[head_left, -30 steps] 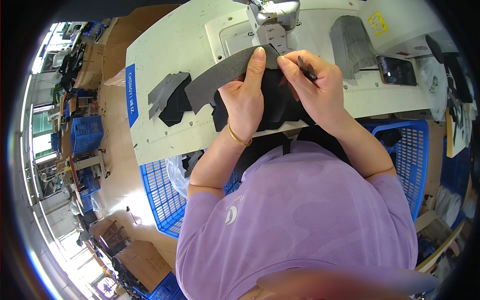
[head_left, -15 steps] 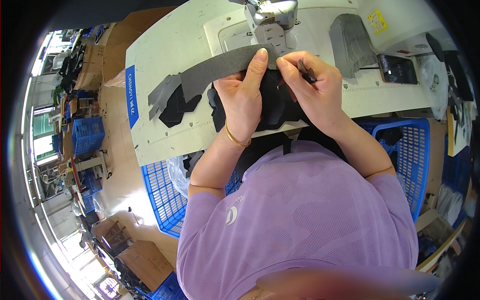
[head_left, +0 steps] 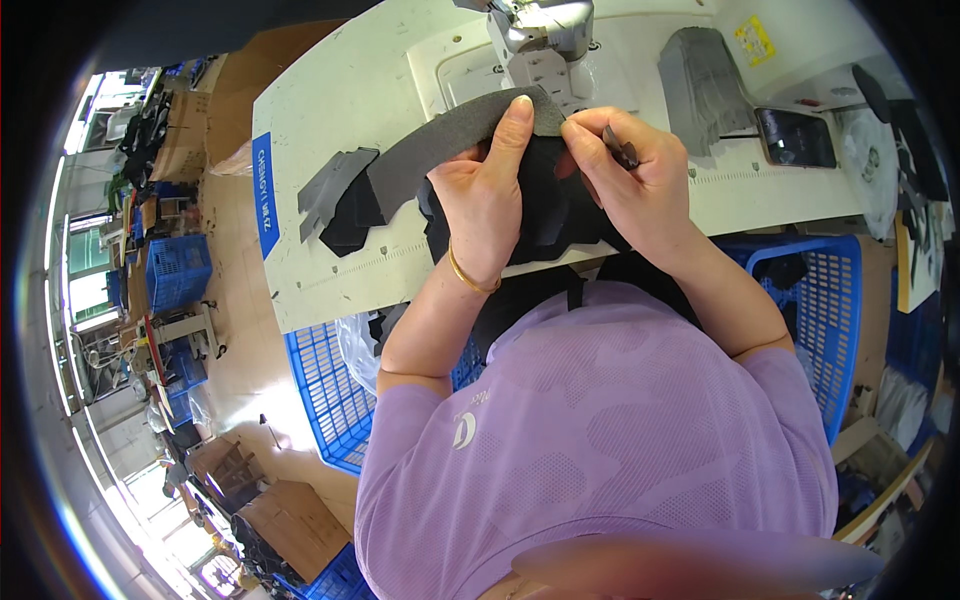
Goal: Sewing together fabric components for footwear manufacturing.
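Observation:
My left hand (head_left: 482,180) is closed on a curved grey fabric strip (head_left: 430,145), its thumb pressed on top near the strip's right end. Leftward the strip runs over the table to more grey and black cut pieces (head_left: 345,205). Just off that right end, my right hand (head_left: 635,180) has thumb and forefinger pinched together; whatever lies between the tips is too fine to make out. A small dark tool, seemingly thread snips (head_left: 622,152), is tucked in the same hand's curled fingers. Black fabric pieces (head_left: 545,215) lie beneath both hands at the table's near edge.
A sewing machine head (head_left: 540,45) stands just beyond my hands on the pale table (head_left: 340,100). To the right are stacked grey pieces (head_left: 700,90) and a dark phone (head_left: 795,138). Blue baskets (head_left: 325,395) flank me below the table on both sides.
My right hand has shifted slightly right and down, its fingertips parting from the strip's end. The left hand keeps its hold almost unmoved.

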The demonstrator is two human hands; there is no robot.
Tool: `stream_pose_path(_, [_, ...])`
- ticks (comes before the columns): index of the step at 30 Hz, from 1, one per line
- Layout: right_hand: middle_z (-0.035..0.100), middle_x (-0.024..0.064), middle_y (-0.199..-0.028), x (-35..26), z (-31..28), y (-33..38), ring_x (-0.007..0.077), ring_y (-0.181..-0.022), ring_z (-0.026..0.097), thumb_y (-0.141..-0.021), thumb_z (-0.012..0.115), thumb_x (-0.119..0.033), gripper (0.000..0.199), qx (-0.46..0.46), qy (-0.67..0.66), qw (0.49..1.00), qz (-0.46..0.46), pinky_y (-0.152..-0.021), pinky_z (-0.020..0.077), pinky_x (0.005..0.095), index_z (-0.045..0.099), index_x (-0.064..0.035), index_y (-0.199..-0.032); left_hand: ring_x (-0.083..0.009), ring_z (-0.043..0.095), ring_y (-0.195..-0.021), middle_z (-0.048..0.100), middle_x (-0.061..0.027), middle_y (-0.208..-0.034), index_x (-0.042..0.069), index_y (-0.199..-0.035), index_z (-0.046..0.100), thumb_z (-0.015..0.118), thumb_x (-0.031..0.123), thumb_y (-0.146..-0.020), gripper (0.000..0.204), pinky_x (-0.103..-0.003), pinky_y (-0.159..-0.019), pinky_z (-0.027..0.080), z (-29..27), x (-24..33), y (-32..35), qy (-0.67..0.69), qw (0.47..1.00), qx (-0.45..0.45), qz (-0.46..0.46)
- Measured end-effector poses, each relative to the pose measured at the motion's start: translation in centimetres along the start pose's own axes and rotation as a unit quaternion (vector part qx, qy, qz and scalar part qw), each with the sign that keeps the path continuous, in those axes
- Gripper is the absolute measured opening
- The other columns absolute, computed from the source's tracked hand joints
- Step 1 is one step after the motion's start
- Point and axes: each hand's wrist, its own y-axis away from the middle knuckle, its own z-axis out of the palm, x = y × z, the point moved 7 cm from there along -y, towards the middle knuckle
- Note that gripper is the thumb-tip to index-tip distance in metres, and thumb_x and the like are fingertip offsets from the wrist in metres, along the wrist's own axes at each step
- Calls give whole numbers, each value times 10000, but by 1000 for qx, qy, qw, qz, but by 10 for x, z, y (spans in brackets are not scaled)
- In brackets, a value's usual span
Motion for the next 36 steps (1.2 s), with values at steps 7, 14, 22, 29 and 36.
stream_pose_path(7, [647,30,-652,-6,2,-14,76,-576,631,-929,630,-146,159,-2,25,999,-35,-530,472,214,663,-5,-862,-73,553,-639,654,-34,-808,-26,-901,682,688,101,-910,128,-220,-570,443,-1,2,-14,14,999,25,-25])
stream_pose_path(14, [631,18,-592,-6,5,-38,57,-540,585,-909,617,-182,209,38,19,999,-32,-503,434,228,657,-14,-791,-89,573,-611,659,-50,-778,-46,-882,677,684,84,-894,131,-230,-526,444,1,8,-43,-5,998,-19,-60])
stream_pose_path(22, [630,-2,-573,-5,9,-57,37,-486,483,-900,577,-199,275,47,-55,997,-7,-465,367,236,622,-28,-690,-156,639,-590,676,-121,-774,-84,-894,657,677,21,-864,112,-261,-512,508,13,21,-73,34,994,-71,-72])
stream_pose_path(29, [580,-12,-528,-2,9,-56,37,-463,463,-904,573,-201,300,44,-82,996,11,-450,349,238,621,-29,-663,-164,655,-617,683,-138,-794,-95,-913,661,683,8,-848,123,-261,-529,527,10,19,-78,9,993,-72,-92])
stream_pose_path(36, [566,-2,-514,-1,14,-56,51,-463,465,-898,557,-194,303,39,-65,997,9,-456,362,251,608,-22,-653,-146,651,-636,693,-123,-799,-99,-880,695,714,26,-816,141,-243,-550,488,5,20,-85,-25,993,-82,-83])
